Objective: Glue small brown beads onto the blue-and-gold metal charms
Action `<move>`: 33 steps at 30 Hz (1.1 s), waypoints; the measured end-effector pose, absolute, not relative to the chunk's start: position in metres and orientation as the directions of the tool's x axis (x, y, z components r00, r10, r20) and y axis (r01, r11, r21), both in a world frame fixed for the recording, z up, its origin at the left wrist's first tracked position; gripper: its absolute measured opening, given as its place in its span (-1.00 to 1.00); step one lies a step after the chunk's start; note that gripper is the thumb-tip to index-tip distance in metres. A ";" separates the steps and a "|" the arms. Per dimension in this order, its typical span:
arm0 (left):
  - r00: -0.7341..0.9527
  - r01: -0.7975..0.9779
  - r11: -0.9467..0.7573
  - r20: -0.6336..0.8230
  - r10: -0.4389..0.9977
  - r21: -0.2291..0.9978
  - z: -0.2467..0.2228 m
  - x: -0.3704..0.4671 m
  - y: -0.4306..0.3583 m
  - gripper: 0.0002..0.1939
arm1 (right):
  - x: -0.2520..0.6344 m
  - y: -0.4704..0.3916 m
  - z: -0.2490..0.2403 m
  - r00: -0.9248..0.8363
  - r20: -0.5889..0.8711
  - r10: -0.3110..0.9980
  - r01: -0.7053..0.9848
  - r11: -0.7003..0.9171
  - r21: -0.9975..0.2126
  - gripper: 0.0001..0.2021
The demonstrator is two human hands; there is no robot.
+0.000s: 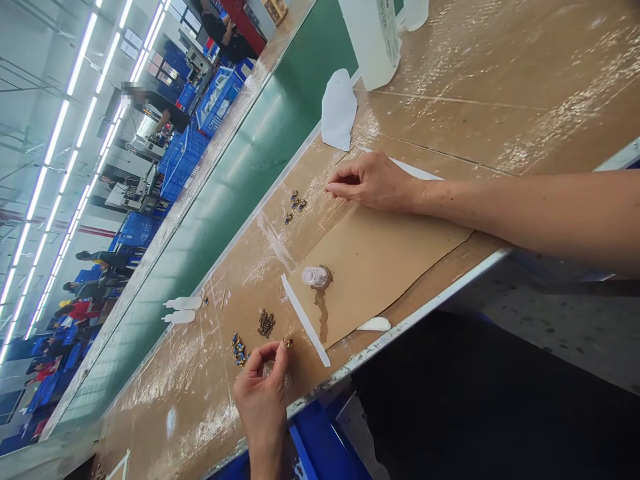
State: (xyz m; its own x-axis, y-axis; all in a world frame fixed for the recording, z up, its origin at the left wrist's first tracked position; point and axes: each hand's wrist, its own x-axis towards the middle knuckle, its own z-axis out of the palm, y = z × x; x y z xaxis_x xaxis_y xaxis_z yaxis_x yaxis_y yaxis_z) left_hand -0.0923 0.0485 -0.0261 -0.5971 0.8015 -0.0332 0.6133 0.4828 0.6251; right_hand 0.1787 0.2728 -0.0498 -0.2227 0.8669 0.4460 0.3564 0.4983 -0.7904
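My left hand (263, 393) is closed in a pinch above the bench, with a small brass-coloured part (289, 342) at the tips of thumb and forefinger. Just beyond it lie a pile of small blue-and-brass pieces (239, 349) and a heap of dark bronze-coloured pieces (266, 323). Over the far end of a brown cardboard sheet (395, 257), my right hand (373, 181) is also pinched; whatever its fingertips hold is too small to make out. Several blue-and-brass pieces (299, 205) lie near it. A small clear container (316, 276) stands on the cardboard beside a wet streak.
Two white squeeze bottles (180, 309) lie near the bench's far edge. A large translucent bottle (373, 47) and a white paper piece (340, 110) are beyond my right hand. A blue bin (325, 443) sits below the near edge. Other people work in the background.
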 end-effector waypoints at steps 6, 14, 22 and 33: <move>-0.592 0.642 0.488 -0.022 0.805 0.591 -0.023 -0.088 0.049 -0.63 | 0.178 0.272 -0.049 -0.223 0.450 0.865 0.361 0.502 -0.786 -0.83; -0.591 0.657 0.510 -0.040 0.806 0.555 -0.020 -0.086 0.050 -0.64 | 0.179 0.272 -0.048 -0.229 0.451 0.863 0.354 0.506 -0.787 -0.84; -0.567 0.682 0.516 -0.071 0.821 0.519 -0.023 -0.089 0.052 -0.66 | 0.179 0.270 -0.046 -0.222 0.440 0.870 0.373 0.493 -0.786 -0.83; -0.504 0.792 0.490 -0.064 0.862 0.365 -0.019 -0.087 0.059 -0.69 | 0.180 0.275 -0.050 -0.235 0.484 0.843 0.352 0.538 -0.766 -0.82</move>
State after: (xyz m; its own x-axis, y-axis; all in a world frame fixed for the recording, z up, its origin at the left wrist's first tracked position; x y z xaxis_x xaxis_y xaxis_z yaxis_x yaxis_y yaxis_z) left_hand -0.0866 0.0595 -0.0190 -0.5037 0.8615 -0.0639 0.7915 0.4899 0.3654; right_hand 0.1799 0.2749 -0.0497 -0.2353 0.8426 0.4844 0.3518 0.5384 -0.7657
